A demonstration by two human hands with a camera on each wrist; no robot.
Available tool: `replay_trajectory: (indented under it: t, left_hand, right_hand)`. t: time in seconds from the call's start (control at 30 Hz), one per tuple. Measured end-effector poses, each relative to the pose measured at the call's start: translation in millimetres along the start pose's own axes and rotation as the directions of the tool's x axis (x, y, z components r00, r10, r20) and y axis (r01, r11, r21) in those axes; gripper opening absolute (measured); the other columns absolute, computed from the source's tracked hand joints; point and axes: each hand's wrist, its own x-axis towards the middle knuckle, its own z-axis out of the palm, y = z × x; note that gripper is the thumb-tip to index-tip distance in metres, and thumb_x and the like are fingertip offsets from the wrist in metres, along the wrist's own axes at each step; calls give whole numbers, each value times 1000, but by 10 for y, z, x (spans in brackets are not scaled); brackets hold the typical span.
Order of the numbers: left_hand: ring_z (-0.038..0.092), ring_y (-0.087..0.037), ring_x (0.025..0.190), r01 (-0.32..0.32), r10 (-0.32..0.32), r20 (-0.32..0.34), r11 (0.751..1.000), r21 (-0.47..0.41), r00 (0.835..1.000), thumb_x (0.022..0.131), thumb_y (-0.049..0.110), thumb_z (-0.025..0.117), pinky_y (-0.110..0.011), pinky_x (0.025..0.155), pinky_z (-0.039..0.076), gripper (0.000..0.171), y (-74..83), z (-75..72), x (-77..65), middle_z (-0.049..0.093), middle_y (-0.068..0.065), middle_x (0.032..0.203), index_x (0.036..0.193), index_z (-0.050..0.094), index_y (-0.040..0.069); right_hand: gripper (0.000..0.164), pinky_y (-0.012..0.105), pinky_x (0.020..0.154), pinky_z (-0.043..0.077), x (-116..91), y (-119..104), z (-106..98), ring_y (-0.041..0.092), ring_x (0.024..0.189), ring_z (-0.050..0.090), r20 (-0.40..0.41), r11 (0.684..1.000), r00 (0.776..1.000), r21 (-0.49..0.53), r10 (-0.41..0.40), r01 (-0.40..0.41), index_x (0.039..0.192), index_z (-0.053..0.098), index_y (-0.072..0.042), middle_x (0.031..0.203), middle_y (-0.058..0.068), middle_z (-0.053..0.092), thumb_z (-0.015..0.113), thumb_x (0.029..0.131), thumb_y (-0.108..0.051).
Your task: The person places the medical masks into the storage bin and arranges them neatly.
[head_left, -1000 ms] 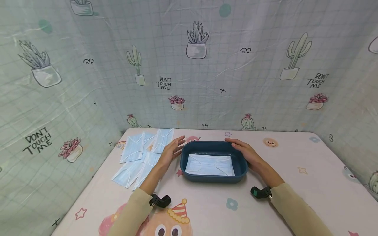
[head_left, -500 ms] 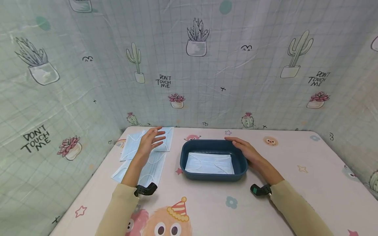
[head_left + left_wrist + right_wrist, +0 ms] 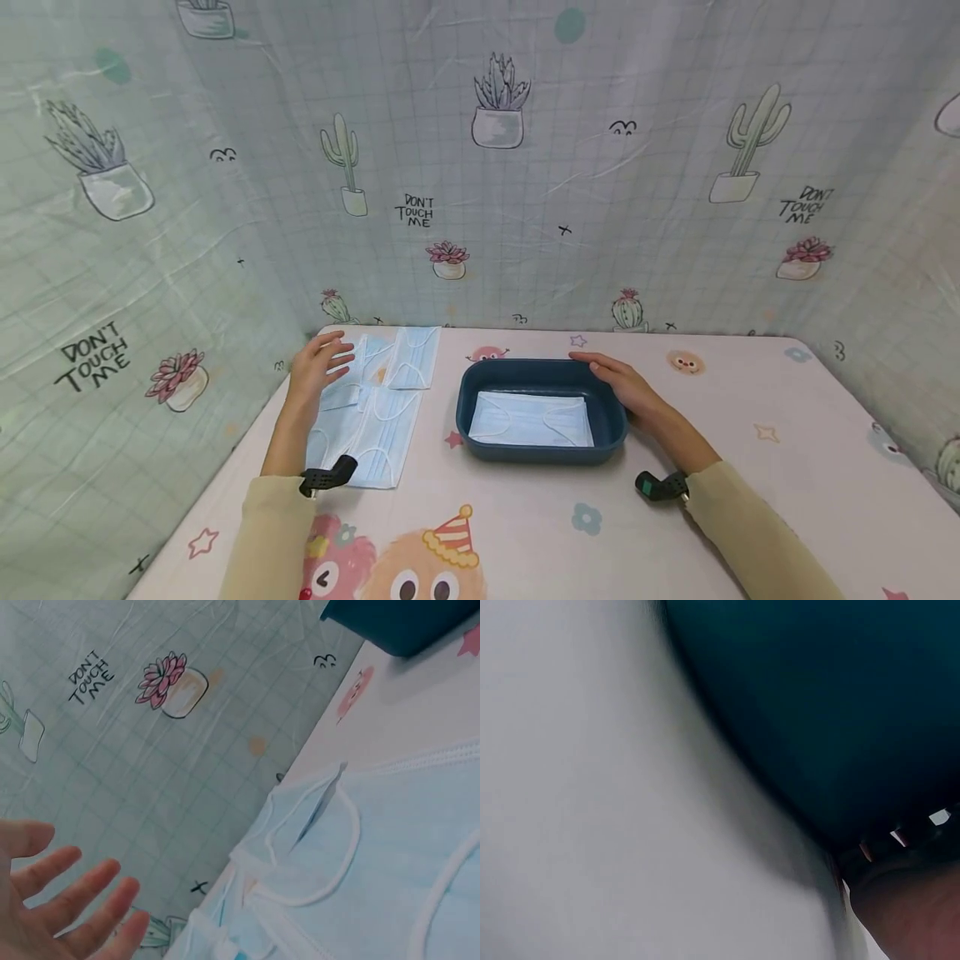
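Observation:
Over the left edge of a group of light-blue disposable face masks (image 3: 390, 417) is my left hand (image 3: 315, 371), its fingers spread and nothing in them. In the left wrist view those fingers (image 3: 97, 919) hang apart from the masks (image 3: 405, 847), whose white ear loops show. A dark blue rectangular plastic bin (image 3: 540, 454) stands mid-table with folded-flat masks (image 3: 532, 419) lying inside. My right hand (image 3: 630, 392) rests against the bin's right end, fingers stretched along its back right corner. Up close in the right wrist view, the bin's wall (image 3: 817, 697) hides most of those fingers.
The table (image 3: 712, 517) wears a pale pink cover printed with cartoon figures. Behind it and at both sides hangs a grey-green curtain (image 3: 570, 192) with cactus prints. A black wrist camera (image 3: 330, 475) sits on the left wrist, and another (image 3: 662, 486) on the right.
My left hand has moved left, from beside the bin across the loose masks to their left edge. The right hand and the bin have stayed in place.

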Motion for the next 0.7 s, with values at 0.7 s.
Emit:
replay_trajectory:
  t: [0.7]
  left_hand:
    - [55, -51, 120, 116, 39, -268, 835, 539, 963, 94, 22, 69, -63, 96, 43, 52, -436, -388, -35, 62, -33, 131, 138, 57, -2]
  right_hand:
    - [45, 60, 129, 12, -5, 5, -3, 35, 161, 16, 8, 1000, 1000, 5, -7, 7, 156, 47, -17, 171, 10, 30, 35, 114, -25]
